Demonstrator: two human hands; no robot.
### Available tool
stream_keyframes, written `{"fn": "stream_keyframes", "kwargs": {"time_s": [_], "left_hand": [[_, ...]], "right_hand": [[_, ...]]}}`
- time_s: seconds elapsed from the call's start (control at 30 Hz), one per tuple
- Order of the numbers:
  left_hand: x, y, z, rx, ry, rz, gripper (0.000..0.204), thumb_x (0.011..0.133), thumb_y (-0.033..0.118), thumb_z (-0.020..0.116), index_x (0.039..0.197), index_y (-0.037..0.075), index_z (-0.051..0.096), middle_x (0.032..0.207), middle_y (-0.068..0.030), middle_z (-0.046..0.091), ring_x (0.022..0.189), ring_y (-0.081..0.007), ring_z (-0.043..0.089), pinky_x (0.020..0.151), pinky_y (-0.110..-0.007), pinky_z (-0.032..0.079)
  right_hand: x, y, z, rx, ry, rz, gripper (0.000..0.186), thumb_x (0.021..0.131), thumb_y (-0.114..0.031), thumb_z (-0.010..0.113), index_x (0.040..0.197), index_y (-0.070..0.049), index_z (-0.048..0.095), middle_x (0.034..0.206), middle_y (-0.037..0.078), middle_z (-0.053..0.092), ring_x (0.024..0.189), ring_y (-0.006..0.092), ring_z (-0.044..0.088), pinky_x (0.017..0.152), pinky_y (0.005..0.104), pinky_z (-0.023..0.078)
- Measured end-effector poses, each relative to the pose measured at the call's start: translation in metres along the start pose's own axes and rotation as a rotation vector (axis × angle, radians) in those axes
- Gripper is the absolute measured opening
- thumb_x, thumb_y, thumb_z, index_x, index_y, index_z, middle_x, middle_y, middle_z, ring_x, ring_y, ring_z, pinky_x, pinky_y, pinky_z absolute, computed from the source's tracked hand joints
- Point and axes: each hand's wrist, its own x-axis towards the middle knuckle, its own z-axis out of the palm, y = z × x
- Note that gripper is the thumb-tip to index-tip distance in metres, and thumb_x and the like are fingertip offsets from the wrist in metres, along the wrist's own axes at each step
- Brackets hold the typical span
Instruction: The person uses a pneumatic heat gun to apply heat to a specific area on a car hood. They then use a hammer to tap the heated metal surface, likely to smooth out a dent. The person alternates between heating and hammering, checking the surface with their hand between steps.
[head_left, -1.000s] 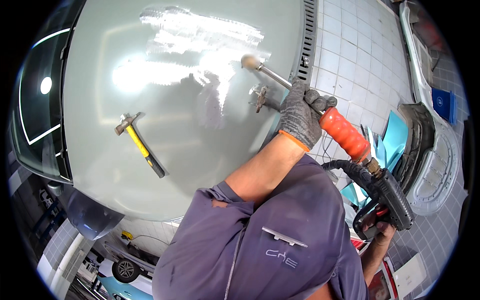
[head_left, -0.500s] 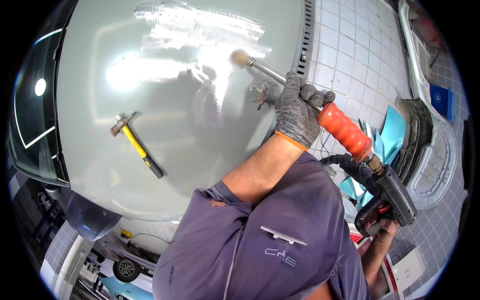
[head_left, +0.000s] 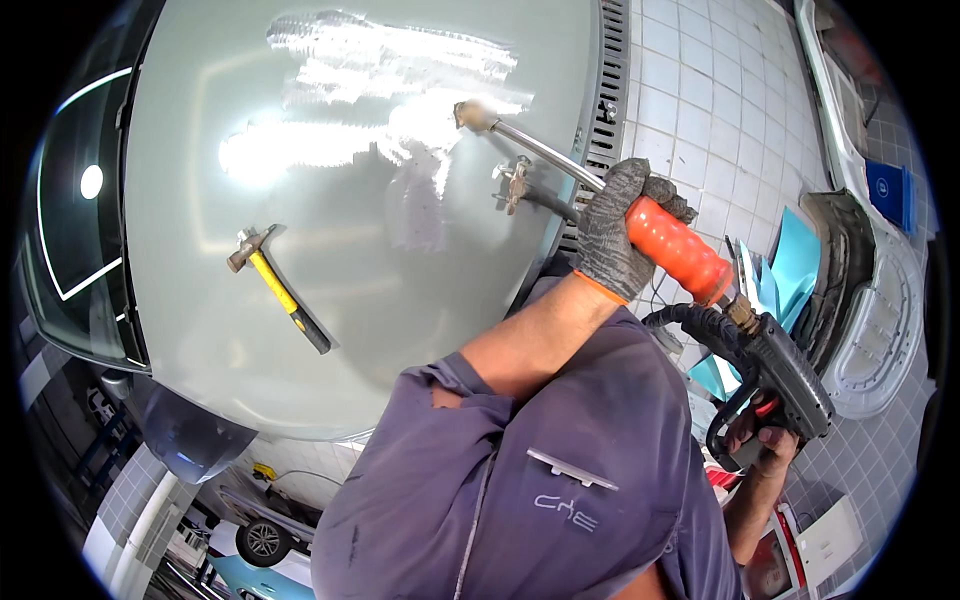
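- The puller (head_left: 680,250) slants from between 10 and 11 o'clock at its tip (head_left: 477,115) to between 4 and 5 at its grip (head_left: 790,365), 12 being the view's top.
- The left hand (head_left: 612,235), gloved, is nearer the tip, which lies at 10 o'clock from it, by the bright patch (head_left: 420,130); contact cannot be told.
- That hand curls round the puller beside its orange handle.
- The right hand (head_left: 772,453), bare, at 5 o'clock from the left, wraps the grip, partly hidden.
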Motion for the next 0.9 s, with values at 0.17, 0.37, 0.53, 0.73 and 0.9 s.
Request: {"fn": "stream_keyframes", "kwargs": {"time_s": [0.17, 0.37, 0.53, 0.73, 0.9], "left_hand": [[0.006, 0.04, 0.0, -0.125, -0.129, 0.134, 0.039, 0.1, 0.048, 0.054, 0.077, 0.017, 0.057, 0.055, 0.0066, 0.034, 0.051, -0.0127, 0.039, 0.061, -0.031, 0.045], [0.006, 0.034, 0.025, 0.069, 0.352, 0.219, 0.047, 0.105, 0.052, 0.046, 0.077, 0.015, 0.043, 0.059, 0.0041, 0.032, 0.051, -0.0143, 0.032, 0.056, -0.032, 0.042], [0.01, 0.036, 0.022, -0.019, 0.164, 0.147, 0.044, 0.106, 0.047, 0.047, 0.078, 0.014, 0.043, 0.059, 0.0018, 0.035, 0.051, -0.0148, 0.037, 0.057, -0.035, 0.044], [0.002, 0.043, 0.01, -0.056, 0.005, 0.11, 0.044, 0.105, 0.039, 0.049, 0.069, 0.017, 0.037, 0.055, 0.0045, 0.032, 0.049, -0.0114, 0.037, 0.055, -0.028, 0.041], [-0.003, 0.033, 0.058, 0.199, 0.544, 0.178, 0.045, 0.105, 0.034, 0.048, 0.065, 0.017, 0.034, 0.056, 0.004, 0.026, 0.049, -0.0128, 0.026, 0.054, -0.028, 0.039]], "right_hand": [[0.001, 0.001, 0.004, 0.12, -0.048, 0.046, 0.052, 0.071, -0.012, 0.066, 0.117, 0.009, 0.053, 0.066, 0.017, 0.059, 0.051, 0.0318, 0.062, 0.051, 0.0414, 0.057], [-0.003, -0.001, 0.008, 0.39, 0.022, 0.217, 0.051, 0.074, -0.018, 0.058, 0.12, 0.004, 0.054, 0.068, 0.018, 0.057, 0.05, 0.0349, 0.06, 0.052, 0.0456, 0.056], [0.001, 0.01, -0.009, 0.133, -0.08, 0.1, 0.051, 0.071, -0.014, 0.065, 0.117, 0.006, 0.055, 0.07, 0.017, 0.06, 0.054, 0.0319, 0.063, 0.055, 0.0428, 0.056], [-0.003, 0.019, -0.02, -0.153, -0.076, -0.062, 0.053, 0.068, -0.009, 0.068, 0.117, 0.008, 0.055, 0.078, 0.02, 0.066, 0.061, 0.03, 0.066, 0.058, 0.0399, 0.057], [0.002, -0.005, 0.003, 0.187, -0.037, 0.13, 0.054, 0.072, -0.015, 0.064, 0.119, 0.008, 0.053, 0.066, 0.018, 0.058, 0.055, 0.0331, 0.064, 0.054, 0.0412, 0.056]]}}
